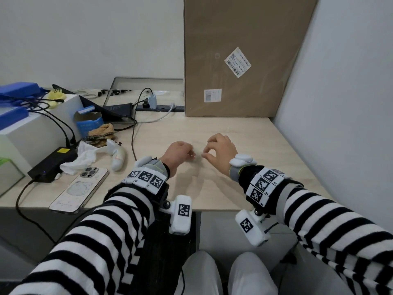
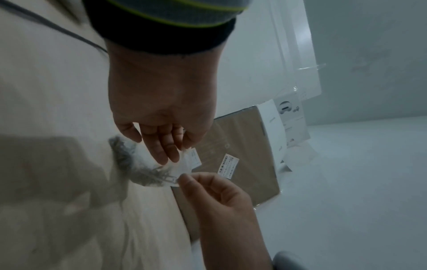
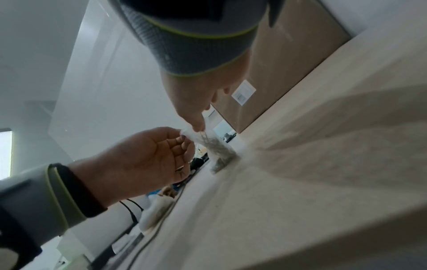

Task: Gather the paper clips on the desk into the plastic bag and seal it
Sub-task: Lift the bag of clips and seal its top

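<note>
A small clear plastic bag (image 2: 148, 164) rests with its bottom on the light wooden desk (image 1: 234, 128), its top edge lifted. A grey heap of paper clips (image 3: 218, 151) lies inside it. My left hand (image 1: 190, 155) pinches the left end of the top edge, plain in the right wrist view (image 3: 184, 137). My right hand (image 1: 205, 155) pinches the same edge beside it, thumb against fingertip (image 3: 199, 127). In the head view the bag is barely visible between the two hands. No loose paper clips show on the desk around them.
A tall cardboard box (image 1: 244, 56) leans against the wall behind the hands; a white wall closes off the right. On the left lie a phone (image 1: 80, 188), a black power adapter (image 1: 51, 165), crumpled tissue (image 1: 83, 158), a white controller (image 1: 117, 155) and a brown cable (image 1: 134, 141).
</note>
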`<move>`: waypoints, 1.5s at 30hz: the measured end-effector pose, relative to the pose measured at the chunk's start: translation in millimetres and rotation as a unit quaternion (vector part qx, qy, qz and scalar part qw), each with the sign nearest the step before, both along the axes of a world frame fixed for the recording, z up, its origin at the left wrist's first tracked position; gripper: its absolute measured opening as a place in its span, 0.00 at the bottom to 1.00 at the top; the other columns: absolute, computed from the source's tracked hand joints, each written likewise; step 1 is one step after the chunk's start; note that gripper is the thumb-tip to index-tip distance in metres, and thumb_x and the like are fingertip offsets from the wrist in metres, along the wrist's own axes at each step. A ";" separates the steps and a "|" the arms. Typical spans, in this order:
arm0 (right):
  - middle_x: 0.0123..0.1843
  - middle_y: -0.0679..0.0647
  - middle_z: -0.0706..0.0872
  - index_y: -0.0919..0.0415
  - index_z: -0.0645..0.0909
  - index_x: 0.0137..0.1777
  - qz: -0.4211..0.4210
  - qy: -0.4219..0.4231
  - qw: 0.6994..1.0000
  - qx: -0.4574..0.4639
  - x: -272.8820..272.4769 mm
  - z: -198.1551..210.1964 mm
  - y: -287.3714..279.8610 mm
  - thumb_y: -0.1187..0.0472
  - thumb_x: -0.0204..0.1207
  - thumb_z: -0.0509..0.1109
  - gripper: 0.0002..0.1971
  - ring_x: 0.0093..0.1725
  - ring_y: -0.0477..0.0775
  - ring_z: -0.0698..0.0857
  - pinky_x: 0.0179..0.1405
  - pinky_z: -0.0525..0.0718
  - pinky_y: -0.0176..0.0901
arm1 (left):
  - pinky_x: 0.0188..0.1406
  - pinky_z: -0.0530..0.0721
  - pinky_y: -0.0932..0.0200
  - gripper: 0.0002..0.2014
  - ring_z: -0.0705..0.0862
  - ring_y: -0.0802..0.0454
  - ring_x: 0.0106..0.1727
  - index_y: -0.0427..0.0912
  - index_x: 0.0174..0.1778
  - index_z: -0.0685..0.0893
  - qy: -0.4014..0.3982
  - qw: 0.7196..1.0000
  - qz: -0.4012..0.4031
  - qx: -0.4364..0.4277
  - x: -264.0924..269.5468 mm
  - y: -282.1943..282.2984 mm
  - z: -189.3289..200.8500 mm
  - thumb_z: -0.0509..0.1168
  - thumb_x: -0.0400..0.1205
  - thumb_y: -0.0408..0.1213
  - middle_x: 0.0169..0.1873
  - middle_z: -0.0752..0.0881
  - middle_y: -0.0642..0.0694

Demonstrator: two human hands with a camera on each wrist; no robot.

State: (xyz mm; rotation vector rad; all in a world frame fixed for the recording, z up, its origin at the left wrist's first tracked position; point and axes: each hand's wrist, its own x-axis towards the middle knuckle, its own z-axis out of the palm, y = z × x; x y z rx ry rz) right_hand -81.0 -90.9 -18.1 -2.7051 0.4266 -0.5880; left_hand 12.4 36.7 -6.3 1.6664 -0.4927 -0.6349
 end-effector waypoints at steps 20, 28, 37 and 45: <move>0.55 0.56 0.82 0.61 0.86 0.39 -0.038 -0.044 0.998 0.034 -55.0 94.8 15.0 0.46 0.71 0.74 0.17 0.59 0.56 0.77 0.58 0.76 0.53 | 0.35 0.70 0.61 0.08 0.77 0.50 0.35 0.36 0.39 0.86 -0.475 0.864 -0.093 0.137 -68.8 5.2 92.7 0.72 0.75 0.39 0.32 0.81 0.48; 0.49 0.52 0.82 0.59 0.85 0.44 0.040 0.018 0.999 0.011 -87.0 100.3 4.2 0.49 0.76 0.69 0.12 0.51 0.52 0.79 0.52 0.73 0.44 | 0.18 0.68 0.76 0.09 0.73 0.60 0.27 0.39 0.37 0.81 -0.417 0.896 -0.123 0.094 -73.4 8.8 101.2 0.75 0.74 0.36 0.28 0.76 0.54; 0.46 0.51 0.91 0.56 0.87 0.49 0.035 0.041 0.996 -0.071 -94.8 108.1 3.7 0.54 0.77 0.68 0.09 0.45 0.46 0.77 0.54 0.77 0.47 | 0.46 0.70 0.64 0.06 0.77 0.53 0.46 0.46 0.39 0.81 -0.500 0.837 -0.144 0.172 -74.2 8.6 107.0 0.73 0.75 0.35 0.45 0.74 0.50; 0.43 0.51 0.89 0.58 0.85 0.48 0.024 -0.020 0.999 -0.027 -84.3 104.4 -1.9 0.60 0.81 0.62 0.10 0.42 0.50 0.79 0.50 0.76 0.46 | 0.35 0.77 0.62 0.15 0.79 0.52 0.43 0.41 0.55 0.78 -0.354 0.925 -0.101 0.096 -59.8 8.0 92.7 0.72 0.77 0.40 0.45 0.80 0.52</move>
